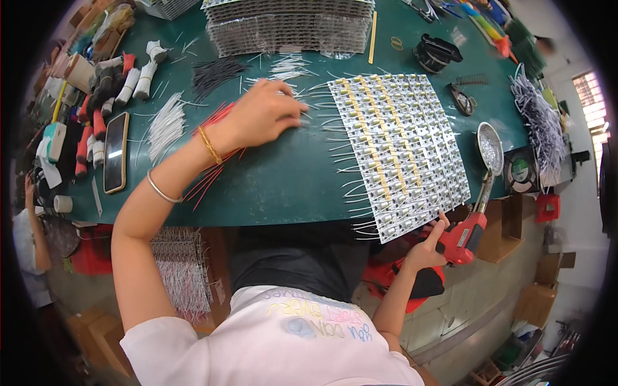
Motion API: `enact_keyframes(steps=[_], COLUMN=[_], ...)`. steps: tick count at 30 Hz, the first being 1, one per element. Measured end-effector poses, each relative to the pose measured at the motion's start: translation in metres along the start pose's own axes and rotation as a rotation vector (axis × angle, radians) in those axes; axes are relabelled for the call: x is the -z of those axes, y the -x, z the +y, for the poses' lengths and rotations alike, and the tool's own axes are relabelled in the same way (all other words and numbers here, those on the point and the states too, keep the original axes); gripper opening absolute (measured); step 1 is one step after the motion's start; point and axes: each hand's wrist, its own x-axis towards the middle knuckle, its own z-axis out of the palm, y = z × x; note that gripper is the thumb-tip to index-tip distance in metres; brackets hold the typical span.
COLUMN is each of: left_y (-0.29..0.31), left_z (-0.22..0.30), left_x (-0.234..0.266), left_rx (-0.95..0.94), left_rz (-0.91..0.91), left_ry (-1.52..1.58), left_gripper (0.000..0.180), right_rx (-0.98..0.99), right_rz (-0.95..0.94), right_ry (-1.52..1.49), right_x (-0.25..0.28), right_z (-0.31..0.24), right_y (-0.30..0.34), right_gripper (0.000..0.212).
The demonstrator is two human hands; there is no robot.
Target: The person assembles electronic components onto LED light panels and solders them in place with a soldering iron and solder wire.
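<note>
My left hand (267,116) is over the table, its fingers bent together. A thin pale piece shows at its fingertips, apparently a white wire. Under the wrist lie red wires (219,116); black wires (215,76) and short white wires (290,66) lie beyond the hand. Right of it is a panel of small white circuit boards (444,145), with rows of components, yellow strips and white wires along its left edge. The panel's near corner juts past the table edge. There my right hand (426,249) is closed on the rim, its gripping fingers partly hidden.
Beside my right hand is a red power tool (465,239). A metal spoon-shaped holder (490,148) stands right of the panel. Stacked boards (290,29) rise at the back. A phone (116,153), white wires (166,128) and wire bundles (132,82) lie left, on the green table (283,180).
</note>
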Motion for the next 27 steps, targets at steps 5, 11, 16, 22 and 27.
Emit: enact_keyframes(steps=[5, 11, 16, 22, 27], left_y=[0.001, -0.004, -0.005, -0.013, -0.017], left_z=[-0.048, -0.04, -0.011, -0.039, -0.038], left_x=[0.016, 0.025, 0.001, 0.002, 0.009], left_rx=[-0.007, 0.004, -0.125, -0.134, -0.083], left_rz=[0.098, 0.135, 0.03, 0.134, 0.139], left_ry=[-0.238, -0.25, -0.004, -0.231, -0.339], left_gripper=[0.017, 0.015, 0.006, 0.008, 0.009], right_rx=[-0.033, -0.04, -0.077, 0.025, -0.037], right_rz=[-0.015, -0.004, -0.047, -0.023, 0.003], right_ry=[0.024, -0.003, 0.036, -0.021, -0.063], right_x=[0.003, 0.002, -0.002, -0.011, -0.007], right_z=[-0.007, 0.0, -0.009, -0.01, -0.008], right_y=[0.006, 0.015, 0.021, 0.025, 0.024], right_gripper=[0.017, 0.027, 0.04, 0.05, 0.049])
